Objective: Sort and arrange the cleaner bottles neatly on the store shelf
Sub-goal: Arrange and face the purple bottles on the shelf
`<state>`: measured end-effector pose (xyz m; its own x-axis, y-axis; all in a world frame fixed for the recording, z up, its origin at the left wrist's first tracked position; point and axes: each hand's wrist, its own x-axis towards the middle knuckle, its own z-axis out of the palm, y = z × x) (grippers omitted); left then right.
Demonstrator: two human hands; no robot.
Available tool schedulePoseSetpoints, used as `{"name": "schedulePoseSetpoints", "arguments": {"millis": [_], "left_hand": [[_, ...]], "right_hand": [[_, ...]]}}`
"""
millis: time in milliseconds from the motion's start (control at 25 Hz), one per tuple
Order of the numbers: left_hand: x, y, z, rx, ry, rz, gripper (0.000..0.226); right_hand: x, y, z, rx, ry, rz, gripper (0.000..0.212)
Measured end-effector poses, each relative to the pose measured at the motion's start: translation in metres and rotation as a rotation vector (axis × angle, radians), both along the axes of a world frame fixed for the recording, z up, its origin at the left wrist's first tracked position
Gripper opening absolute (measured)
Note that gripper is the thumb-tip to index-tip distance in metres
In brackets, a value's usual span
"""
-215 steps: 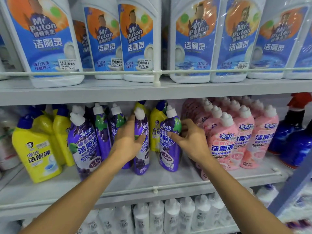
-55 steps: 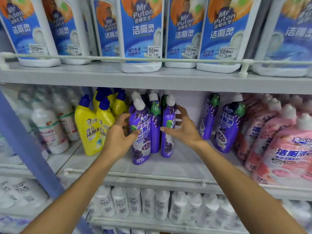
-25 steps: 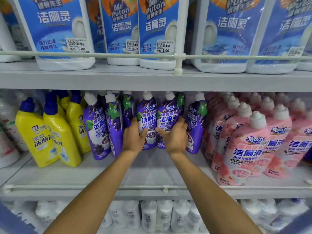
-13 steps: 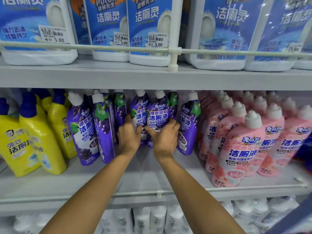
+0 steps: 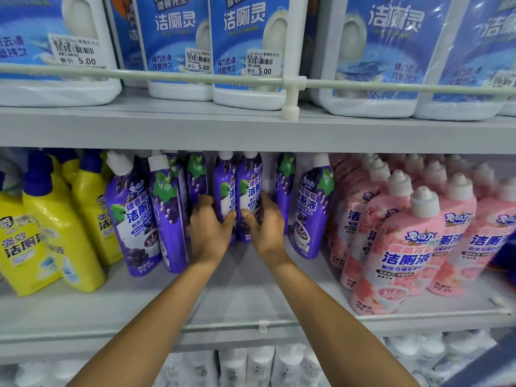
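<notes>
Hands [image 5: 240, 233] grip two purple bottles [image 5: 237, 191], one each; we squeeze them together so the row stands tidy.

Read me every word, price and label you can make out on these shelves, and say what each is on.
"洁厕灵": white jugs, top shelf.
"5.00": price stickers on those jugs; barcode digits blurred.
"洁厕液", "99.9%": pink bottles.
"洁厕液": purple bottles.
"强效": yellow bottles.
Bottom-shelf white bottles: unreadable.
</notes>
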<state>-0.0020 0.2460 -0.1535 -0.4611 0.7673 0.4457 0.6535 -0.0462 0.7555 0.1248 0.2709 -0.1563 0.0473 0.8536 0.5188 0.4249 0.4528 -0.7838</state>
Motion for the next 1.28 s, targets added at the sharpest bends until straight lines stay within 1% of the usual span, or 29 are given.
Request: {"name": "schedulePoseSetpoints", "arguments": {"millis": [120,240,280,400,480,520,600,680,800,920,1040,1120,1200,1280], "left_hand": [[0.005,-0.003,0.004,-0.009,0.026,0.016,0.043],[0.009,-0.005,0.008,-0.017,0.079,0.053,0.044],[0.012,-0.006,0.009,-0.018,0.089,0.067,0.044],[0.024,-0.006,0.017,-0.047,0.086,0.108,0.046],[0.029,-0.005,0.019,-0.066,0.052,0.115,0.047],[0.030,-0.004,0.020,-0.074,0.037,0.111,0.046],[0.026,-0.003,0.020,-0.077,0.019,0.096,0.044],[0.021,-0.002,0.021,-0.077,0.017,0.081,0.042],[0.015,-0.004,0.023,-0.077,0.042,0.041,0.040],[0.010,-0.011,0.023,-0.046,0.036,0.004,0.037],[0.005,-0.023,0.019,-0.030,0.036,-0.028,0.035],[-0.002,-0.031,0.014,-0.045,0.041,-0.039,0.038],[-0.010,-0.041,0.008,-0.072,0.032,-0.068,0.039],[-0.016,-0.056,0.004,-0.070,0.022,-0.125,0.037]], "right_hand": [[0.012,0.004,0.000,-0.013,-0.049,0.003,0.043],[0.031,-0.001,0.007,0.050,-0.013,-0.129,0.035],[0.036,-0.003,0.011,0.087,-0.028,-0.190,0.038],[0.032,0.002,0.025,0.153,-0.116,-0.298,0.062],[0.027,0.015,0.036,0.085,-0.088,-0.299,0.071],[0.026,0.021,0.040,0.010,-0.077,-0.298,0.070],[0.027,0.030,0.044,-0.135,-0.107,-0.325,0.055],[0.029,0.032,0.039,-0.143,-0.108,-0.338,0.044],[0.034,0.026,0.035,-0.064,-0.075,-0.290,0.045],[0.040,0.008,0.031,-0.007,-0.068,-0.220,0.052],[0.049,-0.016,0.032,-0.005,-0.119,-0.171,0.061],[0.058,-0.031,0.032,-0.022,-0.119,-0.133,0.064],[0.068,-0.046,0.031,-0.050,-0.095,-0.078,0.061],[0.074,-0.061,0.029,-0.032,-0.041,0.018,0.055]]}}
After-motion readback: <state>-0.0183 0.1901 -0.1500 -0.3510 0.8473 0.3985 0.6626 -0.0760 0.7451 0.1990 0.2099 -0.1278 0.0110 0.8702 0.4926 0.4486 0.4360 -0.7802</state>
